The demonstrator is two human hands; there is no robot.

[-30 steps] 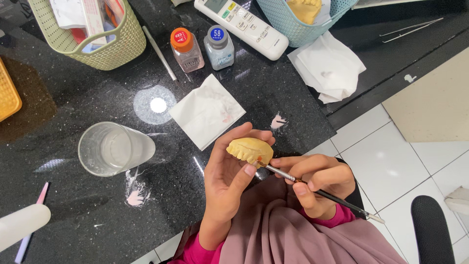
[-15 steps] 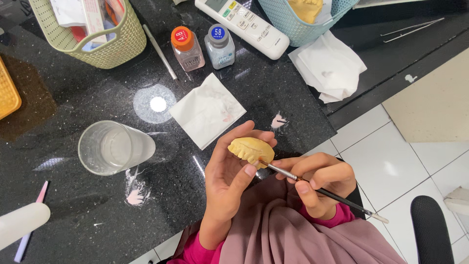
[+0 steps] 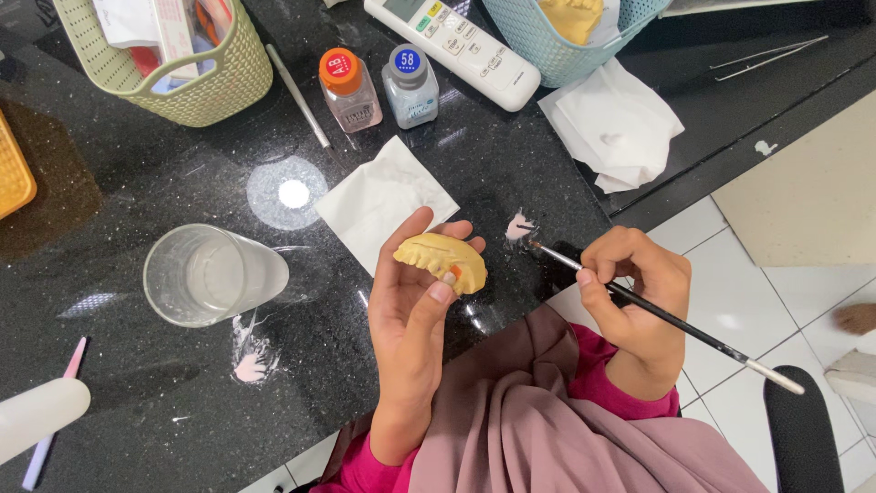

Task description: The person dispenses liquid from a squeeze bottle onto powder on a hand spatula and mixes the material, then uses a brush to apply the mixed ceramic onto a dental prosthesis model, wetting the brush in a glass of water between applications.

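While the head camera looks straight down, the scene reads as follows.

Surface: a black speckled stone counter [image 3: 137,402], glossy, with a round light reflection and pale pink smears near the glass and near the brush tip.
Room: white floor tiles [image 3: 730,301] to the right of the counter edge, and a beige panel beyond them.
Left hand [image 3: 415,310]: palm up over the counter edge, fingers curled around a yellow dental cast [image 3: 443,260], thumb pressed on its front where a small orange spot shows.
Right hand [image 3: 639,292]: clenched in a pen grip on a thin black brush [image 3: 657,315], whose tip points at the counter just right of the cast, not touching it.
Beside the cast: a white tissue square [image 3: 383,196] just behind it and a clear glass [image 3: 205,274] to the left.
Farther back: two small bottles [image 3: 379,87], one orange-capped and one blue-capped, a white remote control [image 3: 456,46], a green basket [image 3: 182,73], a teal basket [image 3: 547,46] and crumpled tissue [image 3: 611,123].
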